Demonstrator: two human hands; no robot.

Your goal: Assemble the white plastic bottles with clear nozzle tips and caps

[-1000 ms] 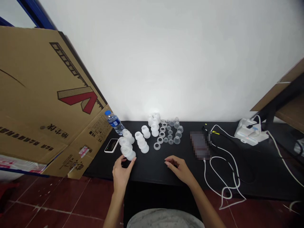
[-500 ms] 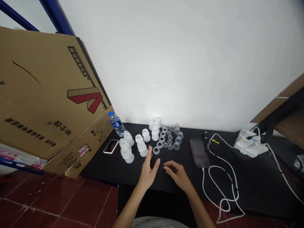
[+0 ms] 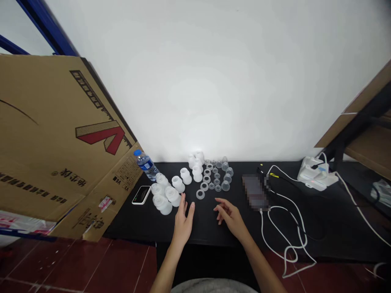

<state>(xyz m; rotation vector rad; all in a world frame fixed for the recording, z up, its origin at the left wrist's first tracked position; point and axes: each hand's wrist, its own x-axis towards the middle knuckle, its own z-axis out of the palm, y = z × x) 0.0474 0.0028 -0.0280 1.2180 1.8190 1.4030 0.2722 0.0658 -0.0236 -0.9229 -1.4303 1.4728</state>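
My left hand [image 3: 183,221] is upright on its edge, fingers straight and thumb apart, holding nothing. Its fingertips are at the right side of a white plastic bottle-neck-shaped piece [image 3: 173,197]; whether they touch it I cannot tell. That piece stands close against a group of similar pieces with clear tops [image 3: 161,204]. Over the black table [image 3: 204,224], my right hand [image 3: 229,217] hovers with loosely bent, parted fingers and nothing in them. Beyond the hands are translucent rings [image 3: 200,194], small clear discs [image 3: 218,188] and clear domed caps [image 3: 225,186].
More white pieces [image 3: 197,174] stand toward the wall. A water bottle [image 3: 146,165] and a white-edged phone [image 3: 141,195] are at left, beside a large cardboard box [image 3: 61,142]. At right lie a blurred dark device [image 3: 255,192], white cables [image 3: 302,228] and a power strip [image 3: 314,175].
My left hand has moved left, and the white piece by its fingertips now stands against the left group. My right hand's fingers have parted slightly. The camera view has shifted.
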